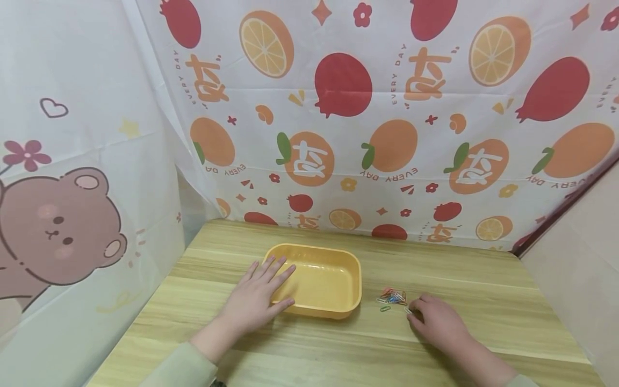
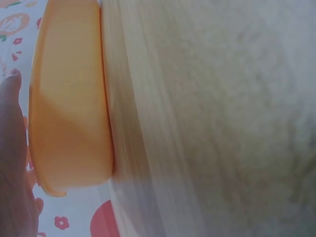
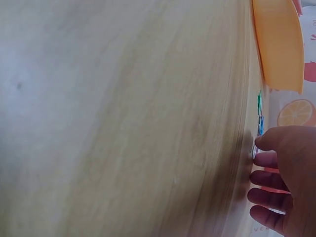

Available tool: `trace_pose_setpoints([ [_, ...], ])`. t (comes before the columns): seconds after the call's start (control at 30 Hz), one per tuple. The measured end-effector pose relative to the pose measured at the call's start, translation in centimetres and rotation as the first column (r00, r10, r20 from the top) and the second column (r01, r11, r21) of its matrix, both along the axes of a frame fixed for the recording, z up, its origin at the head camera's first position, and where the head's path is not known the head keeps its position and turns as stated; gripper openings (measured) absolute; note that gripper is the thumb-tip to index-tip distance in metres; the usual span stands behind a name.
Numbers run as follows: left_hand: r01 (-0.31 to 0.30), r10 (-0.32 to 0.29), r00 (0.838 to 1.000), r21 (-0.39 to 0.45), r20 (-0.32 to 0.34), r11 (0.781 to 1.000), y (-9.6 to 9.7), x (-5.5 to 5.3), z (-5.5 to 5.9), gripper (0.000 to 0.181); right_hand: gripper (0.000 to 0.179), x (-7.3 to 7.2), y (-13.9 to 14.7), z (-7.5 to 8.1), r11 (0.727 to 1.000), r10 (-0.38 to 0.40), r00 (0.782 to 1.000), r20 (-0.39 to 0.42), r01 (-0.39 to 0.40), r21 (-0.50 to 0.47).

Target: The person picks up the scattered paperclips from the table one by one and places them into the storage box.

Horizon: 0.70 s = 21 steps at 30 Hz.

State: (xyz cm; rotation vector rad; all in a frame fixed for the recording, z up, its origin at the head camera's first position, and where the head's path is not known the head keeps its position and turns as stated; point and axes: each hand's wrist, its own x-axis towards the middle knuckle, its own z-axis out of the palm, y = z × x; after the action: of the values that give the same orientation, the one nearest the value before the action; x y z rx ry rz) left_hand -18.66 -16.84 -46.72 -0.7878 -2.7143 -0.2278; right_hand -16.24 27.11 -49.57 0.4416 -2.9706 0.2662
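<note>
A yellow rectangular tray (image 1: 324,287) sits on the table, and its outer wall fills the left side of the left wrist view. My left hand (image 1: 252,302) lies over the tray's left rim, fingers straight and spread. To the right of the tray is a small pile of coloured paper clips (image 1: 395,297), with a green paper clip (image 1: 384,309) just in front. My right hand (image 1: 442,325) is low at the pile's right side, pinching a pale paper clip (image 1: 408,310) between thumb and index finger. Its other fingers are bent in the right wrist view.
The wood-grain table (image 1: 329,355) runs back to a hanging fruit-print cloth (image 1: 343,161). A pale cloth with a bear print (image 1: 63,226) hangs on the left. A plain pale panel (image 1: 580,269) borders the right side.
</note>
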Motion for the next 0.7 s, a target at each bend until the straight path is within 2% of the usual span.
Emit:
trace_pose_setpoints([
  [0.23,0.019,-0.019,0.999,-0.008,-0.043,1.0,0.21,-0.18,-0.26,0.072,0.01,-0.11,-0.05,-0.21,1.0,-0.016,1.0,0.003,0.016,-0.019],
  [0.47,0.016,-0.016,1.0,-0.001,-0.01,1.0,0.48,-0.32,-0.07,0.073,0.006,-0.27,-0.03,-0.36,0.998,-0.035,0.999,0.03,0.037,-0.044],
  [0.7,0.01,-0.01,1.0,-0.011,-0.011,1.0,0.58,-0.65,-0.24,0.073,0.004,-0.44,-0.14,-0.33,0.997,-0.049,0.998,0.041,0.051,-0.05],
])
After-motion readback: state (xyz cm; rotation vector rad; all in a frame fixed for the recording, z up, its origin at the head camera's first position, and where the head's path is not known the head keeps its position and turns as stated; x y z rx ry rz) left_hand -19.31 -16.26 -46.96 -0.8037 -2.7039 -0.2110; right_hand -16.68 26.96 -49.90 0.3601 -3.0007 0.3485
